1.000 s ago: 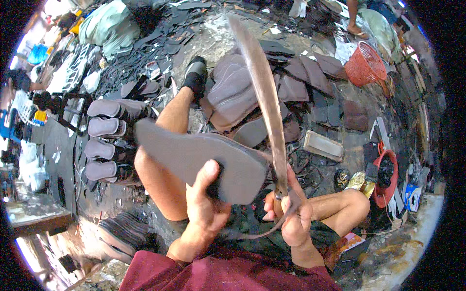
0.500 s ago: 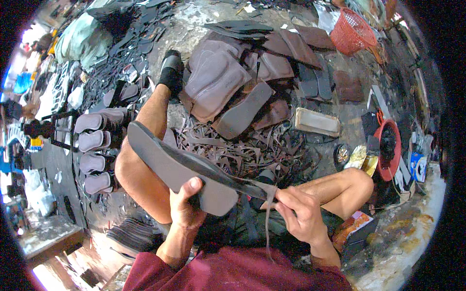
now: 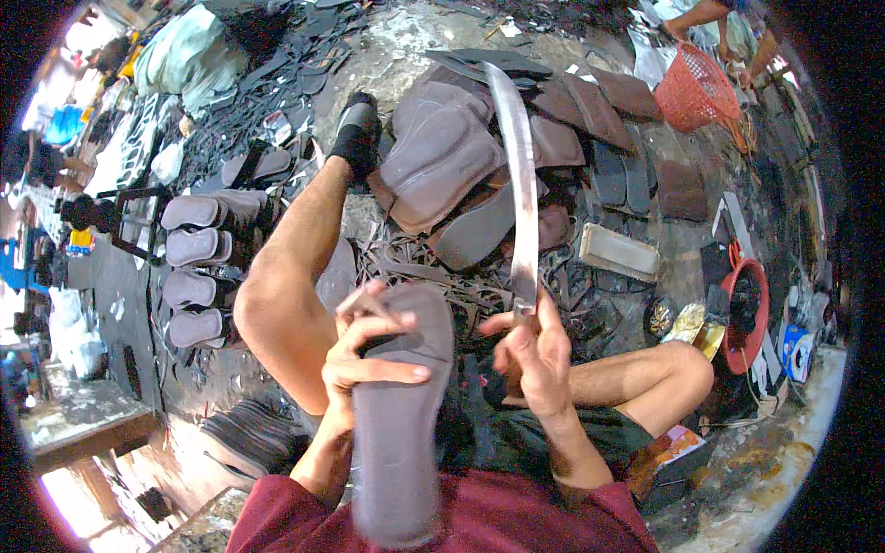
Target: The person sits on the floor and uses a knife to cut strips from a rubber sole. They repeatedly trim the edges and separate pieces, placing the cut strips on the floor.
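Note:
A grey sandal sole stands lengthwise in front of my shirt, slightly blurred. My left hand is closed on its upper part, with fingers across the face. Held up by my right hand is a long curved knife, its blade pointing away from me; the fingers surround its lower end and mostly hide the handle. The blade is apart from the sole. Beyond my hands lie trimmed scraps and a pile of moulded grey-brown sole sheets.
Stacked soles line the floor at left, with more dark soles nearer me. A beige block lies to the right, before a red basin. Another person's arm reaches near a red basket.
The sole has swung from a diagonal tilt to lengthwise before me, and my left grip has shifted. My right hand has raised the knife; the thin strip beside it is out of sight.

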The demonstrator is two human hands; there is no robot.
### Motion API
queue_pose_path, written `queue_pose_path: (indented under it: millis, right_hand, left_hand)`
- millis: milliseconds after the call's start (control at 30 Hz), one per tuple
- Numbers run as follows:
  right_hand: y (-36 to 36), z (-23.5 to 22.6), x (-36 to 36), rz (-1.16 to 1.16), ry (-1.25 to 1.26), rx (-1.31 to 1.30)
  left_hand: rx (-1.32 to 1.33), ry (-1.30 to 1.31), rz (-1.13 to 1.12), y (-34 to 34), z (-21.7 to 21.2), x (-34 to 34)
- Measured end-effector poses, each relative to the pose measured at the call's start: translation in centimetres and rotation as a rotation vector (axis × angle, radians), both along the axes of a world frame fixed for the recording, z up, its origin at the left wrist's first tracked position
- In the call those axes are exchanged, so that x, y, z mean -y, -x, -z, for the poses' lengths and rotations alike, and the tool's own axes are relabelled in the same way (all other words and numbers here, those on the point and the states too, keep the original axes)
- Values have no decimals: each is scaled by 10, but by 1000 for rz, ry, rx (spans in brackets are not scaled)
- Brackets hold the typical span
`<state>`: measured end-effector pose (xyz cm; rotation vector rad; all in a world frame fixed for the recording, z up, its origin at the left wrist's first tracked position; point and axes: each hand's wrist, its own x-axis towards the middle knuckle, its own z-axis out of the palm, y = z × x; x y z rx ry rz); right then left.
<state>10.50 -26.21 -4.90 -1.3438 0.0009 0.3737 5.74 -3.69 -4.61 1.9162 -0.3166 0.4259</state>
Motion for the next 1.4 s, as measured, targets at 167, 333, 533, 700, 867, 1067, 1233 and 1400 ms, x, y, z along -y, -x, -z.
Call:
queue_pose_path:
  millis: [167, 333, 533, 700, 867, 1067, 1233, 1400]
  right_hand:
    - [-5, 1, -19, 113, -45, -184]
    - [-24, 12, -6, 412, 153, -6]
    - [-28, 76, -1, 321, 541, 106]
    - [3, 104, 6, 210, 566, 393]
    - [5, 100, 21, 13, 516, -105]
    - [-45, 145, 62, 461, 627, -22]
    - [-74, 105, 96, 762, 429, -9]
    - [-60, 85, 47, 624, 345, -85]
  left_hand:
    - [-5, 23, -257, -12, 21, 33]
    - [-990, 1031, -3, 35, 10, 47]
    - [-1269, 873, -24, 25, -3, 60]
    - [-1179, 845, -63, 37, 35, 48]
    - [-1046, 590, 115, 55, 36, 36]
    - [-973, 495, 57, 113, -51, -14]
    - [-551, 768, -779, 144, -72, -116]
    - [-31, 942, -1376, 142, 34, -265]
